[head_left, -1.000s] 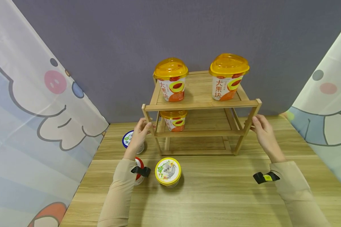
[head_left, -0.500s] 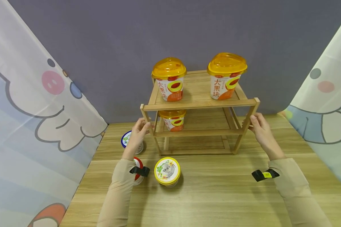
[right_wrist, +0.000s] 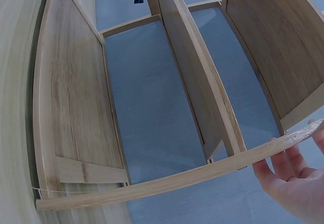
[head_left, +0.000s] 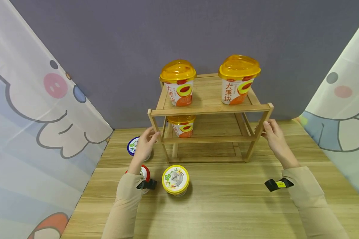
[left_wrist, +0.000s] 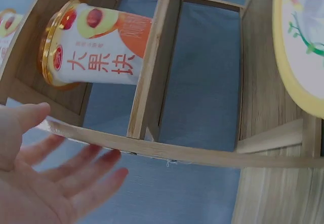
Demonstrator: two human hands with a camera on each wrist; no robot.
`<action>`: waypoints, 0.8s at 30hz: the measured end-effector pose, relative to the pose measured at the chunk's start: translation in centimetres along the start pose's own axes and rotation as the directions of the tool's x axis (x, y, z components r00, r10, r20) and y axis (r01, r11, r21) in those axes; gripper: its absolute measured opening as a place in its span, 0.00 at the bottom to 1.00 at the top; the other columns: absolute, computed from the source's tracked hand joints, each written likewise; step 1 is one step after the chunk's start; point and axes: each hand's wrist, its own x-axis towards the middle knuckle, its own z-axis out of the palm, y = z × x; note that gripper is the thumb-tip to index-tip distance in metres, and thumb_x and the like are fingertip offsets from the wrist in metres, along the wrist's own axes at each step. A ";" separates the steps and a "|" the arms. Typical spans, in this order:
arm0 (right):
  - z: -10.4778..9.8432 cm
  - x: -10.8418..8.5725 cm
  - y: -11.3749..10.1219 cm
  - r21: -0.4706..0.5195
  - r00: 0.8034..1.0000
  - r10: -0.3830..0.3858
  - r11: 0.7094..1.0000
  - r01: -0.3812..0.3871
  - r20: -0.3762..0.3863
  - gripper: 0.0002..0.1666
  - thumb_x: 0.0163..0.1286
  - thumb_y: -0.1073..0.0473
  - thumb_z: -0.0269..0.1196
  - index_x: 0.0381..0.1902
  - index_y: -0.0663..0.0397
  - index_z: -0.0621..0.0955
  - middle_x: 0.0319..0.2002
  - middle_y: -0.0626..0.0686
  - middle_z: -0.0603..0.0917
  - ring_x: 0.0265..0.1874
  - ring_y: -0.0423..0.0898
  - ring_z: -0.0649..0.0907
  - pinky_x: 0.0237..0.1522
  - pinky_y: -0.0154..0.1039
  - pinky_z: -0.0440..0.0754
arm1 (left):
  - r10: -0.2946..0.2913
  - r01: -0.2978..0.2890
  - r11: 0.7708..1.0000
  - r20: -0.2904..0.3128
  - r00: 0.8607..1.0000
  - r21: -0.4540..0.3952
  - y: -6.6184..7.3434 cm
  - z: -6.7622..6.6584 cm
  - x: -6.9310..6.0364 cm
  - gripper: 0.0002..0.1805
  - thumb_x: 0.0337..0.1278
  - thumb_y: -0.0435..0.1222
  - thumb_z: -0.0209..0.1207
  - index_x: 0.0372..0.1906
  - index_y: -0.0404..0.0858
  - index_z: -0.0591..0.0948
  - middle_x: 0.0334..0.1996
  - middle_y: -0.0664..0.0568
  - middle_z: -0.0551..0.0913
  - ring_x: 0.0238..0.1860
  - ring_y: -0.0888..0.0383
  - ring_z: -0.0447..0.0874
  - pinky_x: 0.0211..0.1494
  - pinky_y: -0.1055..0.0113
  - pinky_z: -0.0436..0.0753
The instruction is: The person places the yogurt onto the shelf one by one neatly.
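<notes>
A three-tier wooden shelf rack (head_left: pixel 209 110) stands near the table's back edge. My left hand (head_left: pixel 144 146) is beside its left front post; in the left wrist view the hand's fingers (left_wrist: pixel 96 178) lie loosely extended behind the post, thumb on the near side. My right hand (head_left: pixel 276 142) holds the right front post, and the right wrist view shows its fingertips (right_wrist: pixel 263 171) against the wood. Two orange-lidded fruit cups, left (head_left: pixel 179 89) and right (head_left: pixel 237 88), stand on the top shelf. A third fruit cup (head_left: pixel 182 128) is on the middle shelf at left.
A yellow-lidded tub (head_left: pixel 176 179) stands on the table (head_left: pixel 227 205) before the rack. A red-lidded tub (head_left: pixel 145 172) and a blue-lidded tub (head_left: pixel 133 145) are partly hidden by my left arm. Printed curtains (head_left: pixel 55 132) hang at both sides; a grey backdrop (head_left: pixel 131 66) is behind.
The view shifted slightly left-to-right early on. My left hand's fingers have loosened and slid a little lower beside the left post. My right hand stays at its post; the rack and cups look unmoved.
</notes>
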 end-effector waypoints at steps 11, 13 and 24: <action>0.0 0.1 0.1 -0.021 1.000 0.001 1.000 -0.001 0.004 0.09 0.71 0.52 0.41 0.42 0.45 0.66 0.39 0.48 0.71 0.39 0.36 0.74 0.42 0.20 0.70 | -0.036 0.060 0.965 -0.096 0.995 0.257 0.7 0.6 -2.6 0.24 0.60 0.44 0.51 0.58 0.36 0.67 0.52 0.38 0.70 0.48 0.44 0.74 0.48 0.55 0.75; 0.0 0.1 0.1 -0.029 1.000 0.002 1.000 -0.002 0.001 0.09 0.71 0.52 0.41 0.42 0.46 0.66 0.38 0.49 0.71 0.39 0.36 0.74 0.42 0.20 0.70 | -0.010 0.041 0.947 -0.099 0.995 0.317 0.9 0.8 -3.2 0.23 0.59 0.43 0.52 0.56 0.35 0.69 0.51 0.38 0.71 0.48 0.44 0.73 0.46 0.54 0.75; -0.1 -0.1 0.1 -0.078 1.000 0.023 0.997 -0.023 -0.002 0.10 0.71 0.51 0.40 0.42 0.47 0.65 0.38 0.48 0.71 0.37 0.35 0.74 0.41 0.21 0.70 | 0.131 -0.086 0.873 -0.061 0.989 0.479 1.6 1.9 -6.6 0.20 0.57 0.41 0.54 0.52 0.35 0.72 0.42 0.43 0.75 0.42 0.49 0.75 0.42 0.54 0.75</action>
